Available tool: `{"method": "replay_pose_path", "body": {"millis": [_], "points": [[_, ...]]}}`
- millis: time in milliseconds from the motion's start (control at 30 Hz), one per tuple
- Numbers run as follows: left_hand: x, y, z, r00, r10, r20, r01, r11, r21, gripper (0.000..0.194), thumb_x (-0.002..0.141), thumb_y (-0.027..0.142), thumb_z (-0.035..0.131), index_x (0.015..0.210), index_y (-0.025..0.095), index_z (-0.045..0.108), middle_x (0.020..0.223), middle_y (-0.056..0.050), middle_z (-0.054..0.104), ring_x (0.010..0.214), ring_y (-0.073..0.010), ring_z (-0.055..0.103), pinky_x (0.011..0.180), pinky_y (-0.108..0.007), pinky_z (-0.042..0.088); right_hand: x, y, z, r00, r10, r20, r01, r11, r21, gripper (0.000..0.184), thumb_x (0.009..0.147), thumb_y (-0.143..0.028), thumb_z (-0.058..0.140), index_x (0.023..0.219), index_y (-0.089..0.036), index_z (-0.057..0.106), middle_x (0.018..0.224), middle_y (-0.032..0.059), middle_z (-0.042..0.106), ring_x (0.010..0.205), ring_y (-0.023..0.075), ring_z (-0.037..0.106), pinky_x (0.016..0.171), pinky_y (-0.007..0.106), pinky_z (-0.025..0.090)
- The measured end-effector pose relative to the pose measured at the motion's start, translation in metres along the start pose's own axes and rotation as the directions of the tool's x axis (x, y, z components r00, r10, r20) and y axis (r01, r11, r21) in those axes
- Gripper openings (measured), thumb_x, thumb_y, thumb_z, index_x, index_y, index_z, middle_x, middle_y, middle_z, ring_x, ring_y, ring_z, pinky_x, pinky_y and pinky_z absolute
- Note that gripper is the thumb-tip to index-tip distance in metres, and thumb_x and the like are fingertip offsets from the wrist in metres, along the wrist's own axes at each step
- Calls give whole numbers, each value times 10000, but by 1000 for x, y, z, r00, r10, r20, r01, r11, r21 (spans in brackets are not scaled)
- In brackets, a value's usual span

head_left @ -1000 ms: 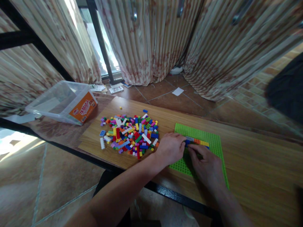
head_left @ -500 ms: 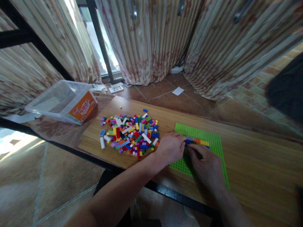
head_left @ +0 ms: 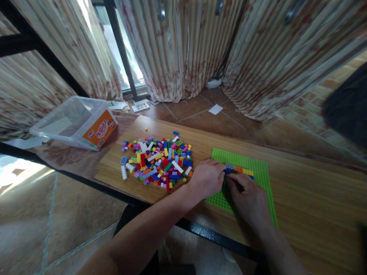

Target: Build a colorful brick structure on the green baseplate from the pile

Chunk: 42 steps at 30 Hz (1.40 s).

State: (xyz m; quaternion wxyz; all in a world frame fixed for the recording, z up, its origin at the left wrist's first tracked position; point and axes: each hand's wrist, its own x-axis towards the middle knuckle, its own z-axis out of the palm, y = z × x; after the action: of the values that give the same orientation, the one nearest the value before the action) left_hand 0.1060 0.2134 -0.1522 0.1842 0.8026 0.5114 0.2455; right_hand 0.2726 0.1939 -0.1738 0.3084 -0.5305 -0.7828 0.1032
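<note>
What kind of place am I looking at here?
Probably a room in a home, though I can't be sure: long patterned curtains hang by a window, the floor is tiled, and colourful toy building bricks lie heaped on a wooden tabletop.

Left hand (head_left: 208, 177) and right hand (head_left: 249, 196) meet over green baseplate (head_left: 260, 172), fingertips at blue brick (head_left: 227, 170); exact grip hidden. Gray, orange, yellow bricks (head_left: 240, 169) in a row just beyond. Loose brick pile (head_left: 157, 162) beside baseplate on wooden tabletop (head_left: 309, 194). Clear bin (head_left: 71, 141), orange label, far left. Curtains (head_left: 177, 57) behind.
</note>
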Motion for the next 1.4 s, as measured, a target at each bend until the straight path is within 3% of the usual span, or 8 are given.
{"method": "replay_pose_path", "body": {"millis": [600,733,867,967,1100,1267,1400], "points": [[1,-1,0,1000,14,14,-15,1000,20,257,918,185,472,1043,147,693,1027,-73,716,976,-230,633,913,-372,510,1,1,-3,999,-12,-38,11,1000,-11,219,932,-322,525,922,-203,709,920,61,737,820,197,687,727,320,517],[1,-1,-1,1000,13,24,-13,1000,19,247,915,188,484,1044,156,692,1032,-72,715,986,-228,635,934,-375,505,4,6,-11,988,73,-139,-78,997,-27,251,911,-356,537,909,-184,720,866,67,732,753,191,676,679,307,512],[0,-2,-1,998,18,53,-20,999,25,252,875,178,539,1081,150,681,1074,-77,710,1025,-234,619,965,-386,492,7,18,-22,947,250,-199,-265,963,-48,286,863,-388,560,904,-171,741,835,74,737,680,192,661,649,315,512],[-1,-3,0,998,40,57,-42,998,40,248,857,185,565,1073,153,682,1089,-74,705,1034,-242,601,969,-399,487,8,27,-30,906,392,-159,-401,916,-29,286,821,-392,583,916,-183,753,822,66,744,642,191,656,634,322,514],[-2,-4,2,997,59,48,-61,997,40,251,854,205,583,1083,158,674,1110,-73,695,1048,-244,589,985,-406,475,7,34,-34,873,485,-55,-483,874,44,289,774,-393,617,935,-199,759,788,55,751,661,206,683,632,331,528],[-2,-5,2,997,61,51,-63,997,43,264,849,212,601,1104,173,659,1125,-69,684,1062,-242,582,984,-410,468,5,25,-30,897,443,-12,-433,882,187,271,754,-408,656,895,-199,754,800,57,759,671,201,692,636,323,548],[-2,-5,-1,994,76,76,-80,995,54,301,844,209,604,1137,157,646,1147,-81,677,1082,-252,578,996,-423,459,2,14,-23,925,359,122,-379,888,259,277,757,-423,672,920,-210,743,878,58,764,740,206,704,703,341,564]]}}
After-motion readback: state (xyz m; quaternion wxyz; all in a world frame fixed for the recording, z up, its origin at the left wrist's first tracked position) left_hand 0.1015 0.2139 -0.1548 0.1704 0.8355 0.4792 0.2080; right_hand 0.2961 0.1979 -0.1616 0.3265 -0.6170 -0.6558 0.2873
